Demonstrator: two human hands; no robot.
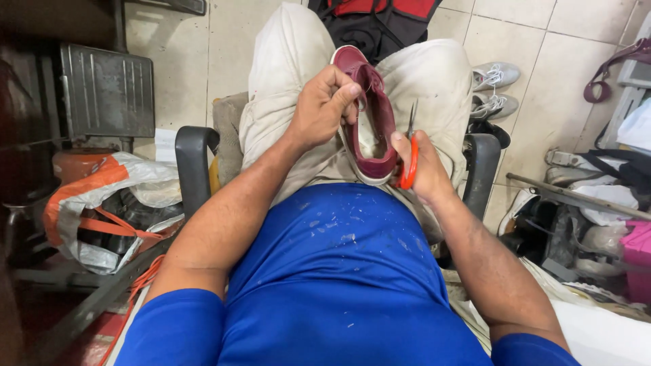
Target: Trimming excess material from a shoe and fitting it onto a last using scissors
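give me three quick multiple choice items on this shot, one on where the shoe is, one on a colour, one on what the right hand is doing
1. Where does the maroon shoe lie?
A. on the person's lap
B. on the tiled floor
C. on the chair armrest

2. What colour are the scissors' handles?
A. blue
B. orange-red
C. black

3. What state is the right hand in?
A. open and empty
B. flat on the shoe's sole
C. closed on the scissors

Answers:
1. A, it lies between the thighs with the left hand pinching its upper edge.
2. B, the loop by the fingers is orange-red.
3. C, fingers wrap the handles, blades pointing up beside the shoe.
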